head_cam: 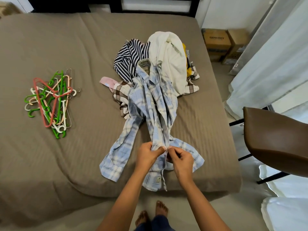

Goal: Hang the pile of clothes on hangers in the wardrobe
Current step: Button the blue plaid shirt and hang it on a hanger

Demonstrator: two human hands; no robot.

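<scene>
Pinching the blue shirt [150, 105] placket — left hand [146, 154] and right hand [180, 160] both grip it | shirt on bed [83, 47], against pile [166, 55] | hangers [50, 100] well left

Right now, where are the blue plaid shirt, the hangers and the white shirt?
blue plaid shirt [150, 104]: head view, front panel below the collar.
hangers [50, 100]: head view, middle of the tangled pile.
white shirt [168, 60]: head view, crumpled body fabric.

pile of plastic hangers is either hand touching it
No, the left hand and right hand both pinch the light blue plaid shirt, apart from the pile of coloured plastic hangers.
</scene>
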